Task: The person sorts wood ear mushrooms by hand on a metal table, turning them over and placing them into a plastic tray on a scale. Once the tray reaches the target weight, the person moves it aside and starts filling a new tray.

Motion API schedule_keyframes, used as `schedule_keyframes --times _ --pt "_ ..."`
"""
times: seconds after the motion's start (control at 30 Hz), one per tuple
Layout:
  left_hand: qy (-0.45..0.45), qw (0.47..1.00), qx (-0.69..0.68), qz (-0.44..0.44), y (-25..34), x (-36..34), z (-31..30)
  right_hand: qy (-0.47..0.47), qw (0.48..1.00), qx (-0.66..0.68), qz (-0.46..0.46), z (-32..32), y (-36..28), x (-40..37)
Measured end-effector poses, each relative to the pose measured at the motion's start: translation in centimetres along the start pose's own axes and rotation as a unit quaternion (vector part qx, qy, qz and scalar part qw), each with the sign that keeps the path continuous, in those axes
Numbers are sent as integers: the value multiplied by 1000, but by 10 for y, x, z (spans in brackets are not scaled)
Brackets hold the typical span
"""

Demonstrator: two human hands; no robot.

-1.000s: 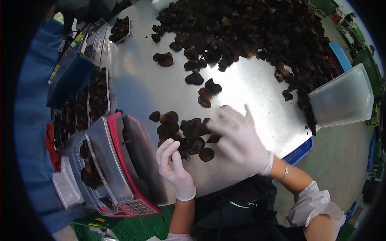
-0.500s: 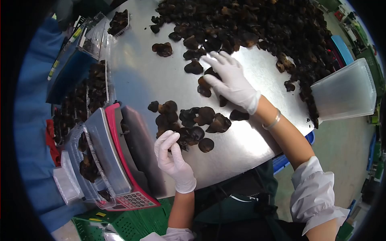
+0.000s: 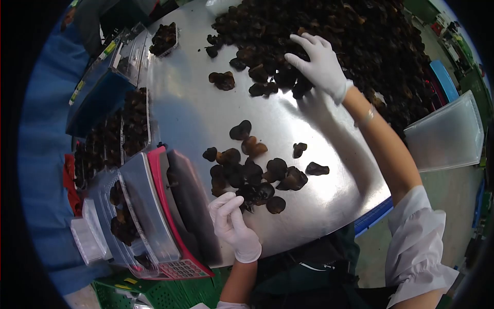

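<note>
Dark brown, wrinkled pieces that look like wood ear mushroom lie in a loose cluster (image 3: 252, 177) on the metal table (image 3: 190, 113). My left hand (image 3: 234, 224), in a white glove, is at the cluster's lower left edge with its fingers bent together; whether they pinch anything is too small to tell. My right hand (image 3: 321, 64), also gloved, reaches over the lower edge of the large dark heap (image 3: 360, 46) with its fingers apart, and nothing shows in its grip. A few separate pieces (image 3: 222, 81) lie left of the heap.
On the left stands a pink-edged scale (image 3: 167, 206) with a clear tray (image 3: 135, 211) holding pieces on it. Filled trays (image 3: 136, 121) and a small tray (image 3: 164, 40) are beyond. A translucent container (image 3: 445, 134) is at the right, a green crate (image 3: 175, 291) below.
My right hand has moved up and to the right, onto the heap. Several pieces now lie nearer the cluster, above and right of it. The view has shifted slightly.
</note>
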State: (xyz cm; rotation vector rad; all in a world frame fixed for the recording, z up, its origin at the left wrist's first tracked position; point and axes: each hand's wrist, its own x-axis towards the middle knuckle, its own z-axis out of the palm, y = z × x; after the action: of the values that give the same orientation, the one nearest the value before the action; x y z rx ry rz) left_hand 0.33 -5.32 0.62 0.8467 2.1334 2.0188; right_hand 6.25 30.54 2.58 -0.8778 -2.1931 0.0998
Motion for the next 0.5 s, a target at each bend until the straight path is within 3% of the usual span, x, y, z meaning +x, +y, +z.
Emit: schedule_keyframes --times 0.1,0.13,0.2,0.27,0.33,0.4,0.47,0.5 --pt "4 1000 1 7 1 2 2 -149 989 -16 -16 15 11 -1" --pt "4 1000 -1 10 0 3 2 -144 986 -66 -59 17 1 -11" --pt "-3 1000 15 5 -2 2 -1 -249 963 100 -13 -1 -14 -19" --pt "-3 1000 10 1 0 3 -1 -204 969 139 27 -41 -32 -27" --pt "-5 1000 7 -6 1 2 -2 -153 967 187 78 -48 -4 -28" --pt "-13 1000 -11 -4 1 1 0 -123 981 98 112 -60 16 -24" --pt "-24 1000 -3 8 -2 1 1 -41 998 -42 -31 -44 42 -47" --pt "-30 999 9 21 -3 0 0 -123 992 -35 -10 -52 27 -52"
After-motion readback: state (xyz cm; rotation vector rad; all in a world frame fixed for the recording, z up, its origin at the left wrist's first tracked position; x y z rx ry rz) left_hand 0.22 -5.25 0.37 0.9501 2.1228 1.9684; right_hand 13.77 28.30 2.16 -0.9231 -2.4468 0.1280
